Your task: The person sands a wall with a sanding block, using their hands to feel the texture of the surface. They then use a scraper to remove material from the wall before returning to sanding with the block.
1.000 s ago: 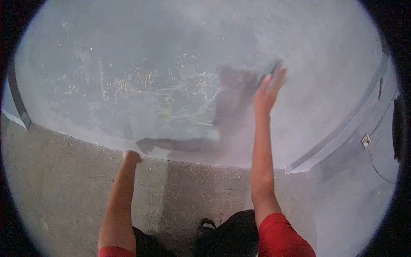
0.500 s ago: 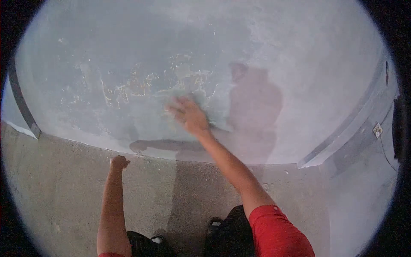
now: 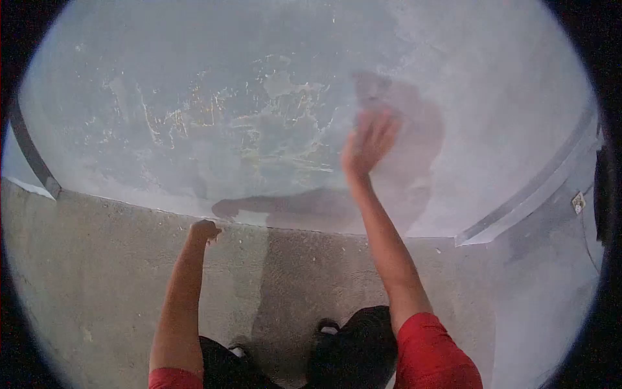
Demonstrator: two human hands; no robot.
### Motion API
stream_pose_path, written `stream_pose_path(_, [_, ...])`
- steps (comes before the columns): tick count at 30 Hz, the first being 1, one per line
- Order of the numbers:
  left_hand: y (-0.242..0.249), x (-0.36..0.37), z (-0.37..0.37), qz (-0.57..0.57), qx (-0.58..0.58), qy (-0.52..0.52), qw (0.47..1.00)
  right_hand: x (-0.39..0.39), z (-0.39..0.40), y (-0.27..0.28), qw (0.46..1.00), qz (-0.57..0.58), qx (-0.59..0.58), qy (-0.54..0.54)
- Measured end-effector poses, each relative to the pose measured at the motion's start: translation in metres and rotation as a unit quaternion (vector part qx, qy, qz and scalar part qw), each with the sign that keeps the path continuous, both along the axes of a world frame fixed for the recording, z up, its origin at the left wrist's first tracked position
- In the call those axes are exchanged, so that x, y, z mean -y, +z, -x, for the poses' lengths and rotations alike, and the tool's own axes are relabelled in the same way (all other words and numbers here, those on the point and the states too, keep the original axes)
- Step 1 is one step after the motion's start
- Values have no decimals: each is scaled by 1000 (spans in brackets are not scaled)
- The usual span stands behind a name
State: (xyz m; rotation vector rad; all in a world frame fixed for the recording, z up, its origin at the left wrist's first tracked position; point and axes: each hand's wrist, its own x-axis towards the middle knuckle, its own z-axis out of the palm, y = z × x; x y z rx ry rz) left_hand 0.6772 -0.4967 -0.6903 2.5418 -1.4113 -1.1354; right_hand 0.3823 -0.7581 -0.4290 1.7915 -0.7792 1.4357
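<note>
My right hand (image 3: 371, 144) reaches up against the grey wall (image 3: 272, 39), palm toward it, fingers stretched out and slightly smeared by motion. Left of it, the wall bears a rough patch (image 3: 282, 84) with pale and yellowish flakes and scratches. Lower down, my left hand (image 3: 205, 230) is held forward with its fingers curled closed, in front of the line where wall meets floor. What the left fingers hold, if anything, is hidden.
Rough concrete floor (image 3: 116, 272) stretches below the wall, with small pale crumbs along the joint. A ledge (image 3: 525, 188) borders the wall on the right, near a wall socket (image 3: 578, 202) with a cord. A dark strip (image 3: 31, 149) edges the left side.
My right hand has swept right and up across the wall, from the scratched patch onto my shadow. My left hand, still closed, has shifted slightly right and up in view.
</note>
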Motion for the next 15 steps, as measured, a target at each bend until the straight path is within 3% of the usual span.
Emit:
stream_pose_path(1, [3, -5, -3, -29, 31, -9, 999, -27, -16, -10, 957, -200, 66, 198])
stream_pose_path(2, [6, -12, -3, -57, 60, -17, 996, -40, -13, -31, 943, -233, -141, 192])
stream_pose_path(3, [-8, -20, -10, -64, 61, -15, 996, -51, -3, -64, 887, -256, -342, 178])
stream_pose_path(4, [-33, -26, -30, -75, 110, -28, 991, -34, 5, -137, 847, -272, -343, 301])
stream_pose_path(5, [-43, -28, -47, -80, 163, -37, 983, -48, 3, -162, 701, -475, -503, 171])
stream_pose_path(6, [-25, -32, -47, -74, 174, -28, 982, -53, -1, -161, 710, -464, -500, 177])
stream_pose_path(8, [17, -47, -37, -112, 178, 36, 977, -60, -11, -157, 771, -245, -531, 254])
stream_pose_path(10, [26, -47, -43, -135, 161, 42, 977, -75, -1, -145, 774, -33, -550, 311])
stream_pose_path(11, [24, -49, -37, -161, 143, 41, 976, -85, -1, -135, 780, -82, -508, 357])
stream_pose_path(12, [31, -51, -29, -158, 135, 63, 976, -105, -12, -90, 783, -127, -459, 399])
stream_pose_path(14, [32, -41, -24, -189, 141, 72, 969, -150, -24, 43, 707, -309, -618, 149])
stream_pose_path(15, [29, -39, -25, -225, 152, 75, 959, -117, -26, 37, 873, -133, -411, 227])
